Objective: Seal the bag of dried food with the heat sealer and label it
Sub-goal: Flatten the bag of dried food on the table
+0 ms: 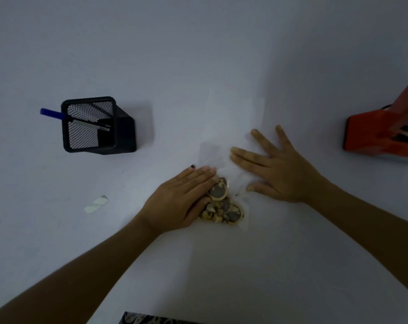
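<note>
A clear plastic bag (pixel 231 122) lies flat on the white table, its empty upper part stretching away from me. Dried food pieces (pixel 224 204), brown and cream, bunch in its near end. My left hand (pixel 184 199) lies flat with straight fingers on the left side of the food and the bag. Spread wide, my right hand (pixel 278 167) presses the bag's right side, thumb beside the food. The orange heat sealer (pixel 383 132) stands at the right edge, partly cut off. A small white label (pixel 96 203) lies to the left.
A black mesh pen holder (pixel 93 125) stands at the left with a blue pen (pixel 53 114) and a silvery tool sticking out of it. A dark patterned edge (pixel 156 320) shows at the bottom of the view.
</note>
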